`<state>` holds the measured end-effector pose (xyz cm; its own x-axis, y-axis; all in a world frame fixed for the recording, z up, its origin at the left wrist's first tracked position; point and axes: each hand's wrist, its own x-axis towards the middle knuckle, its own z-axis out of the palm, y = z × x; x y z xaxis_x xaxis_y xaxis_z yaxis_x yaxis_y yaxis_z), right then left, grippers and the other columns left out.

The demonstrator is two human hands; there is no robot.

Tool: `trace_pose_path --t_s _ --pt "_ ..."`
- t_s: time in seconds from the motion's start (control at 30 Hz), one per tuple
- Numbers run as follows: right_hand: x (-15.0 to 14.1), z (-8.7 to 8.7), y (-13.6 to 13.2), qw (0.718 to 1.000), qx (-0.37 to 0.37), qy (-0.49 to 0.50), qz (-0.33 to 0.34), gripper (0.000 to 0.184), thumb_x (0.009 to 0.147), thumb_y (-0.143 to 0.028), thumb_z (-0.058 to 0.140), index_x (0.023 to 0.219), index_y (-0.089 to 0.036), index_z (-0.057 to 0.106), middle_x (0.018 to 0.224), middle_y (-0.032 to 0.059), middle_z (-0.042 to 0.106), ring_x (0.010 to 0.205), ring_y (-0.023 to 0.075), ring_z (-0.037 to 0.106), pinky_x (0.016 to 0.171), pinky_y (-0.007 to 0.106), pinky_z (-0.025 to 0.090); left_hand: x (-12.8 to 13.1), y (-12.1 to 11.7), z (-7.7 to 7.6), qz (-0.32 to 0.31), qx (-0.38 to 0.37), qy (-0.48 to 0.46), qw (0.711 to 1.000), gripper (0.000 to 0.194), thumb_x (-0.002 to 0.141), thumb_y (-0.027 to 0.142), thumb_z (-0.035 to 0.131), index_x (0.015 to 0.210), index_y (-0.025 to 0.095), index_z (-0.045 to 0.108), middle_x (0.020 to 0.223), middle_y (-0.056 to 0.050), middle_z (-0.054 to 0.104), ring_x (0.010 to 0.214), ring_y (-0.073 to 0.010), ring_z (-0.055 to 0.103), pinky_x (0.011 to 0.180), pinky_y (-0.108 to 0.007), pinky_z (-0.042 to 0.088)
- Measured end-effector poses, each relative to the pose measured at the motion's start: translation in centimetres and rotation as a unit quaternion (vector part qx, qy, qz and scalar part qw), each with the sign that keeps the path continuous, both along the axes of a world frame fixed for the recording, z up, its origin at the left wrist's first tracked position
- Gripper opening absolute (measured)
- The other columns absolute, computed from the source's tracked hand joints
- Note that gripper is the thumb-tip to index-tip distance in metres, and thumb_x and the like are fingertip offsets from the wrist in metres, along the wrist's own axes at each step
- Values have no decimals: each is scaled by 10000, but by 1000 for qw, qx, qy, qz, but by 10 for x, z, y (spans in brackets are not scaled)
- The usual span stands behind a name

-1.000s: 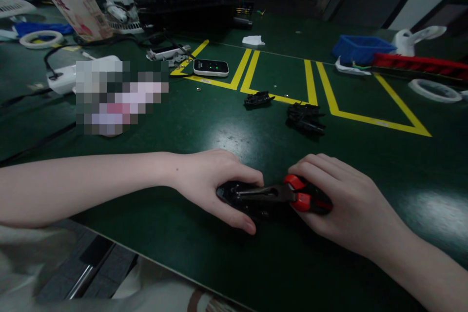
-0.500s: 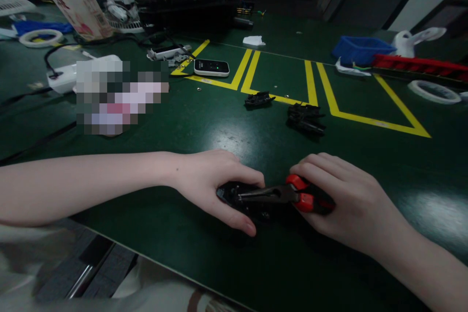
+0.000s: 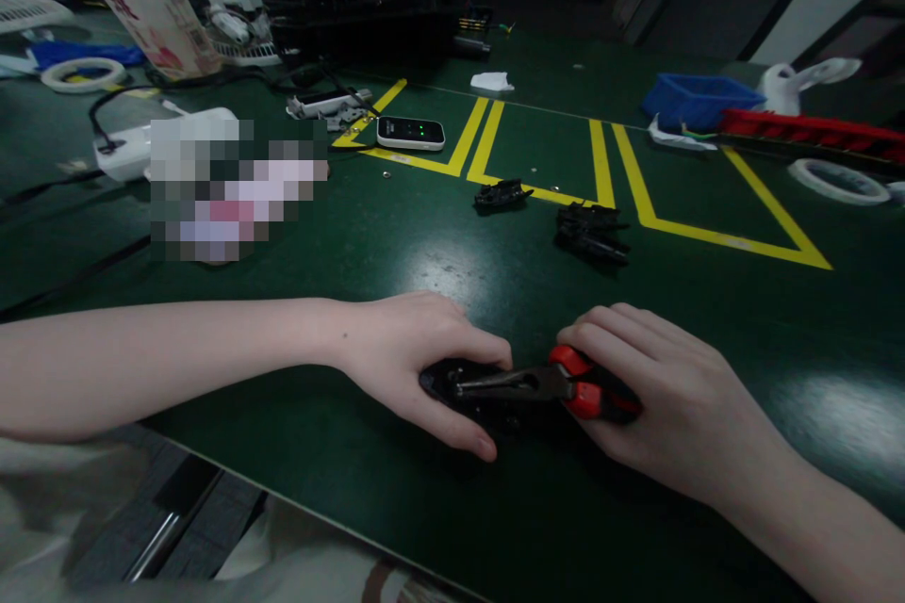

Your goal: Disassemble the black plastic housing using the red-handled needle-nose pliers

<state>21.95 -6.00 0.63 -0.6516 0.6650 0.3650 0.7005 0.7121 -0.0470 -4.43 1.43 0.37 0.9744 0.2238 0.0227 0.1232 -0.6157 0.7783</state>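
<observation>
Okay, left grip (image 3: 406, 344) pins a black part (image 3: 436, 380) against the bench (image 3: 318, 438) between thumb and fingers, long axis running roughly left-right; rightward, pliers (image 3: 538, 384) reach over it, handles clenched by the right grip (image 3: 668, 391); beyond, a blue bin (image 3: 697, 104), contents unclear.

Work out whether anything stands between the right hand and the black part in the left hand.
Yes: the red-handled pliers, held in the right hand, span the gap, their jaws reaching over the black part between thumb and forefinger of the left hand. Nothing else is visible between them.
</observation>
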Motion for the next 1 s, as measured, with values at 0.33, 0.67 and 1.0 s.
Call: trace_pose_path --t_s 0.33,0.67,1.0 --pt "2 2 -1 1000 27 -7 7 215 816 -147 539 1016 -219 569 883 61 676 722 208 626 584 321 504 1 -1 0 4 2 -2 1000 371 857 554 785 929 213 659 695 32 633 631 -156 574 591 -282 366" --pt "5 5 3 999 32 -13 15 225 794 -155 552 1008 -221 581 883 64 692 711 215 636 577 336 497 0 1 0 -1 -5 -7 1000 374 849 555 800 941 217 670 700 29 637 638 -159 574 592 -280 373" --pt "9 -2 3 1000 17 -2 -4 230 820 -155 554 1037 -231 558 900 49 653 748 199 615 597 311 511 1 -3 -2 64 -20 -12 998 416 855 570 798 981 188 693 721 23 669 655 -148 623 596 -251 406"
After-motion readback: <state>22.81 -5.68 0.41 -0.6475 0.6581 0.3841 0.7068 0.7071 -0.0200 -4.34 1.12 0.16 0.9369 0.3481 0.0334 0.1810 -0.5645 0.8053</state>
